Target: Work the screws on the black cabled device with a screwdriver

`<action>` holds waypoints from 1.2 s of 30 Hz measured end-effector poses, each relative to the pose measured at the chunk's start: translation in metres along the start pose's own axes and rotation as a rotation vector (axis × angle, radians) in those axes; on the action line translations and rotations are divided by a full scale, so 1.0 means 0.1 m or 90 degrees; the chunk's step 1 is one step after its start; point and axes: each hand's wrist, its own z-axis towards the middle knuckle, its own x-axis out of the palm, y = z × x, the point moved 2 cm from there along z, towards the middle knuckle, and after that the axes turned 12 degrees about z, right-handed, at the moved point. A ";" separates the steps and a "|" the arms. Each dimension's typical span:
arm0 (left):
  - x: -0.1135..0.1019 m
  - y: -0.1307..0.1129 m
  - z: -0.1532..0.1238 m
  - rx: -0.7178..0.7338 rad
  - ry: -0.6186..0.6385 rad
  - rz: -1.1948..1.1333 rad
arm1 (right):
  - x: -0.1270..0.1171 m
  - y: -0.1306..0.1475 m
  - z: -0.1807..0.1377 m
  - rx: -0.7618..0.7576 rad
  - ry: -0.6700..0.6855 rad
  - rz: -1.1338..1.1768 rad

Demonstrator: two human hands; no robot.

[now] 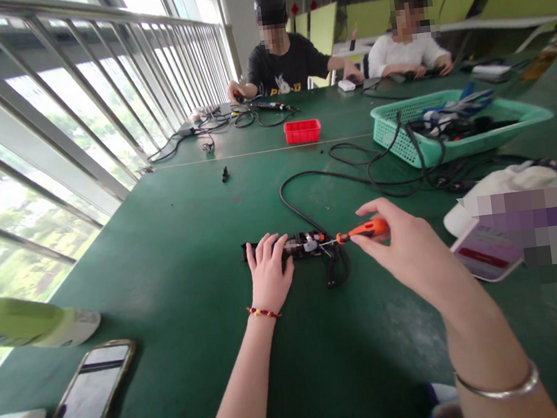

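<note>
An opened black corded device lies lengthwise on the green table, with metal parts and thin coloured wires exposed inside. My left hand is wrapped over its left part and steadies it against the tabletop. Between the thumb and fingers of my right hand is a screwdriver with an orange handle. Its thin shaft points left into the right part of the device, among the wires; I cannot tell exactly what the tip touches. A black cable runs from the device's right end towards the back.
Behind stand a small red tray and a green basket full of tools and cables. A small black piece lies back left. Phone and green bottle are at left, a purple-white package at right. Two people sit opposite.
</note>
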 end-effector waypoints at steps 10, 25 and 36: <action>-0.01 0.00 0.00 0.003 0.003 0.001 | -0.02 0.00 0.00 0.030 0.018 0.014; 0.01 -0.02 -0.01 0.002 -0.007 0.008 | 0.01 0.03 -0.02 -0.016 -0.037 -0.017; -0.17 -0.15 0.10 0.036 0.077 0.162 | 0.07 0.03 -0.05 -0.101 0.046 0.025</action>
